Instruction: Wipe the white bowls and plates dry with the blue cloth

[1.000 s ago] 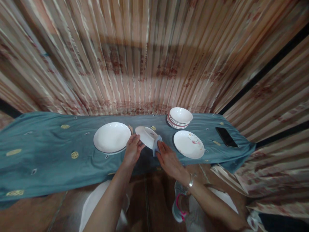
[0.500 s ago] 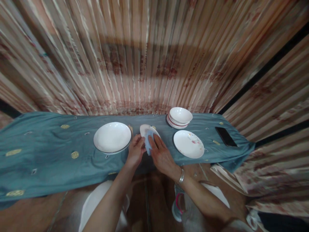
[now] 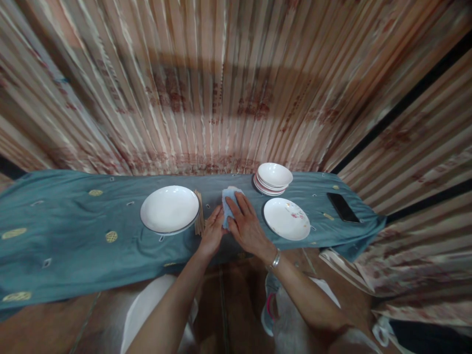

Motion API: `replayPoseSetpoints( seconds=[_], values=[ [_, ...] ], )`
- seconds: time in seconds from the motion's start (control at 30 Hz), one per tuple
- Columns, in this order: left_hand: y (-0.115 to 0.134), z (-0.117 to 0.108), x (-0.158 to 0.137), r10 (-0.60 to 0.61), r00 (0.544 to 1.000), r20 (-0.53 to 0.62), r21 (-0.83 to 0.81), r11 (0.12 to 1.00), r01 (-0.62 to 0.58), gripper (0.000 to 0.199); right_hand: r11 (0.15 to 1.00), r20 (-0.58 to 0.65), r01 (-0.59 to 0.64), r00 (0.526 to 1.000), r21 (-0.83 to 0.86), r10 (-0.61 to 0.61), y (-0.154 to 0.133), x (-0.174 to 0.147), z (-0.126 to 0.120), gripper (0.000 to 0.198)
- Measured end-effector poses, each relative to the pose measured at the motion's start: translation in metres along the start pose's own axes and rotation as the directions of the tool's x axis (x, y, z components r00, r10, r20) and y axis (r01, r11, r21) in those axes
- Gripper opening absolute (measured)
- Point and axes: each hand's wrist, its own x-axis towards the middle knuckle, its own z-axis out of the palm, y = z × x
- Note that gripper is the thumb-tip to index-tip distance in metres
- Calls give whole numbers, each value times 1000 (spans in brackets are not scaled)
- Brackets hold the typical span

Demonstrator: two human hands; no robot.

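Note:
My left hand [image 3: 212, 233] is closed at the near left side of a small white dish [image 3: 232, 187], mostly covered, with only a sliver of rim showing. A light blue cloth [image 3: 227, 197] lies over the dish. My right hand [image 3: 248, 230] presses the cloth down, fingers bent over it, and wears a silver bracelet at the wrist. Close by on the left are several wooden chopsticks [image 3: 199, 211] alongside a large white plate [image 3: 169, 209]. To the right rests an oval white plate with a red flower print [image 3: 283, 220].
A stack of white bowls [image 3: 275, 176] stands at the back right. Farther right lies a black phone [image 3: 342, 207]. The teal patterned cloth [image 3: 77, 221] covers the long table. A pleated curtain [image 3: 206, 98] hangs behind, and dark poles slant at the sides.
The blue cloth has spread upward over the dish, hiding most of its white surface. My right hand has shifted slightly up with it. The view has turned a little.

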Motion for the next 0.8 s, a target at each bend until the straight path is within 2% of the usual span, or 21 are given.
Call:
replayPoseSetpoints(
  seconds=[0.17, 0.27, 0.4, 0.53, 0.67, 0.8],
  values=[
    [-4, 6, -4, -21, 986, 163, -30, 999, 26, 41, 990, -50, -79, 995, 115, 85, 10, 9, -5, 52],
    [-4, 9, -7, -14, 981, 193, -35, 999, 21, 47, 968, -42, -138, 988, 210, 150, 18, 13, -7, 51],
    [-1, 13, -10, -38, 954, 297, 10, 999, 37, 54, 909, -15, -196, 976, 367, 216, 25, 18, -7, 49],
    [0, 15, -11, -44, 936, 348, 81, 997, 17, 47, 839, -1, -226, 966, 494, 260, 31, 23, -6, 47],
    [1, 17, -15, -40, 922, 386, 78, 997, 10, 38, 783, 8, -251, 954, 569, 301, 34, 29, -9, 43],
    [5, 21, -23, -41, 901, 433, 121, 993, -12, 25, 706, 33, -330, 917, 626, 399, 40, 38, -13, 38]
  ],
)
